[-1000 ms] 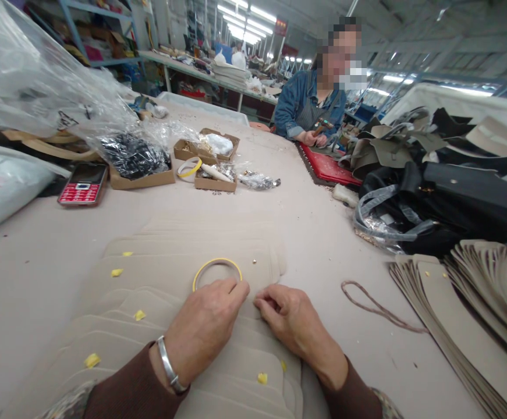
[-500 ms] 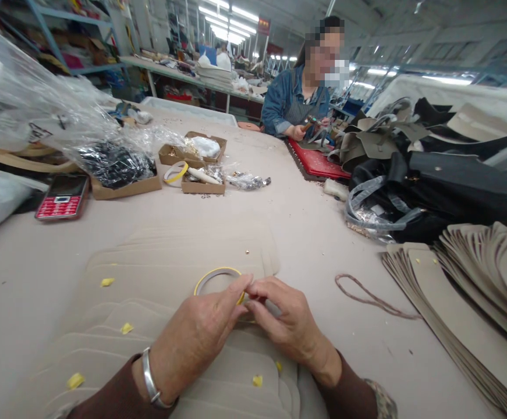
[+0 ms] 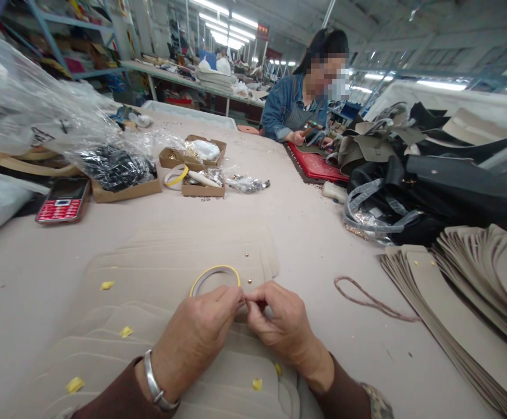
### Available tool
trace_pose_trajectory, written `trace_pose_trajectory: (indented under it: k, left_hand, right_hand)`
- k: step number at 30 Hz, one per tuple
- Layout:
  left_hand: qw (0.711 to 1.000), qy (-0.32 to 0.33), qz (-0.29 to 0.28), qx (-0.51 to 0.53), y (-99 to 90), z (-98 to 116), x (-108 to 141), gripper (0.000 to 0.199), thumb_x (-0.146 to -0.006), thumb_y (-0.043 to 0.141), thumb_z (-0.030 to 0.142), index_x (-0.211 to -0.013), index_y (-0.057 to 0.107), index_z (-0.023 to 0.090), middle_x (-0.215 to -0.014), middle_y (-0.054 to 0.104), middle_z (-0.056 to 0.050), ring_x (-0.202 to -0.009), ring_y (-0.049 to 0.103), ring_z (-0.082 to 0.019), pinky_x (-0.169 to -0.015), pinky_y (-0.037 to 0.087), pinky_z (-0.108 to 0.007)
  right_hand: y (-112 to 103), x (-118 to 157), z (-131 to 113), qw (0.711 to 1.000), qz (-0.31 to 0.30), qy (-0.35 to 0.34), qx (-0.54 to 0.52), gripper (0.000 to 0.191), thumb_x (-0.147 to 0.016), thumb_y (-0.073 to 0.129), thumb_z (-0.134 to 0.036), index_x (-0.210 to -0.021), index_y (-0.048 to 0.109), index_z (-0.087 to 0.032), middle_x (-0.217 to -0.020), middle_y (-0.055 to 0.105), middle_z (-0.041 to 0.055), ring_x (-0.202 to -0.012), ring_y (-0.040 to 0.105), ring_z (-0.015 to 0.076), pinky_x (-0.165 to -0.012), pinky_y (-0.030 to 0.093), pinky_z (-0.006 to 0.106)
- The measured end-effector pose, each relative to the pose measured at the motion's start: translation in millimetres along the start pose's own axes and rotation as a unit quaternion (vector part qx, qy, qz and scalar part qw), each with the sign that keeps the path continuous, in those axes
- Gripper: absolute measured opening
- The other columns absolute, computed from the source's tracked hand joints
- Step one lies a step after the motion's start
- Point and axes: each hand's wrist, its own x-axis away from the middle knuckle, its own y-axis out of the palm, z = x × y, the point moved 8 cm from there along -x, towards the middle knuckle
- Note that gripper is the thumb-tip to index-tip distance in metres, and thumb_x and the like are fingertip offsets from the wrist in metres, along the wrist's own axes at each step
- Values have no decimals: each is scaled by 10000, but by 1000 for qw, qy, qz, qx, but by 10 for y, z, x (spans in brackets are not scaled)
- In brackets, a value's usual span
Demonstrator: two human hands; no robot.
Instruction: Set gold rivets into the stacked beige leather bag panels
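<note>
A narrow roll of yellow-edged tape (image 3: 215, 269) stands up behind the fingers of my left hand (image 3: 194, 329), which is closed on it. My right hand (image 3: 284, 320) is pinched, its fingertips meeting the left ones beside the roll. Whatever sits between those fingertips is too small to make out. Both hands are over overlapping beige panels (image 3: 148, 285), which carry several bits of yellow tape (image 3: 126, 332). Just beyond the right fingertips, two small metal studs, a nearer one (image 3: 250, 281) and a farther one (image 3: 247, 254), show on the panels.
Stacked beige strips (image 3: 445, 302) and a cord loop (image 3: 367, 298) lie to the right, black bags (image 3: 458, 186) behind them. A phone (image 3: 63, 201), small cardboard boxes (image 3: 203, 189) and another tape roll (image 3: 176, 176) are at left. Across the table, a person works over a red board (image 3: 316, 163).
My left fingers have curled in and the fingertips of both hands have lowered slightly. The nearer stud now shows past my right hand. The person opposite has bent their head down.
</note>
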Motion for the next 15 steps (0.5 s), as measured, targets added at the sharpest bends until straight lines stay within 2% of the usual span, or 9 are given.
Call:
trace_pose_trajectory:
  k: [3,5,7,10,13,15]
  left_hand:
    - [999,2,41,-14,-66,41,-5,212,-942,362,123,-874,550,193,-677,562,7,-595,559,-135,-550,415,-229]
    - [997,17,72,-15,-111,88,5,207,-937,366,114,-885,553,188,-664,546,10,-581,540,-133,-535,399,-228]
    - [997,22,75,-30,-112,109,14,203,-935,372,109,-881,550,190,-659,535,13,-581,531,-133,-539,396,-231]
    - [995,-29,-6,-98,6,25,6,173,-923,418,110,-844,540,203,-711,554,4,-648,547,-153,-576,415,-246]
    - [979,-84,-112,-146,145,-85,10,157,-891,460,78,-838,537,204,-812,578,-16,-738,564,-181,-624,456,-270]
    - [972,-98,-149,-155,191,-110,9,168,-882,454,61,-856,540,203,-843,573,-23,-767,563,-187,-648,476,-283]
  right_hand:
    - [67,0,220,980,-12,173,-95,112,-775,540,-161,-717,635,-170,-615,621,2,-528,551,106,-516,440,208]
    - [141,46,407,941,-12,288,-179,104,-770,574,-224,-709,629,-161,-585,616,-6,-486,552,101,-472,445,198]
    - [197,89,580,901,-9,364,-234,153,-759,608,-291,-705,619,-149,-547,599,-12,-451,552,105,-443,454,201]
    - [254,99,756,877,-39,402,-260,248,-759,637,-370,-753,649,-123,-567,622,8,-466,574,112,-468,482,216]
    - [284,73,819,883,-74,395,-245,284,-771,633,-392,-777,679,-112,-598,635,20,-505,584,109,-510,491,215]
    - [303,69,832,885,-84,398,-229,260,-766,630,-373,-757,677,-117,-573,616,5,-492,565,103,-501,480,209]
